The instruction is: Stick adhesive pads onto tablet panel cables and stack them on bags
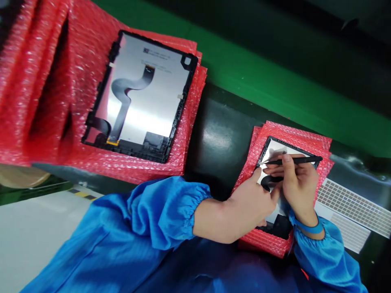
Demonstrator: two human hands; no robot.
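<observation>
Only the head view to go on here. The right hand [301, 179] has a slim black tool [293, 161], tweezers by the look of it, pinched between thumb and fingers, with the fine tip pointing at the left edge of a silver-backed panel [282, 205]. Can't say if the tip actually touches. The panel lies on a small stack of red bubble wrap [265, 240], with both hands over it, so much of its middle is hidden, including most of a dark curved strip.

The left hand [250, 203] is right beside the other one, index finger stretched up near that same edge. Its remaining fingers are mostly hidden, so no idea if it's gripping anything.

Well off to the left, a second panel [161, 101] is in plain sight on more red wrap, with a wavy ribbon cable [124, 114] across its back. The print near its top is too blurry to read. That bigger wrap pile runs out of frame, and so does the white gridded sheet [356, 205] at far right.
</observation>
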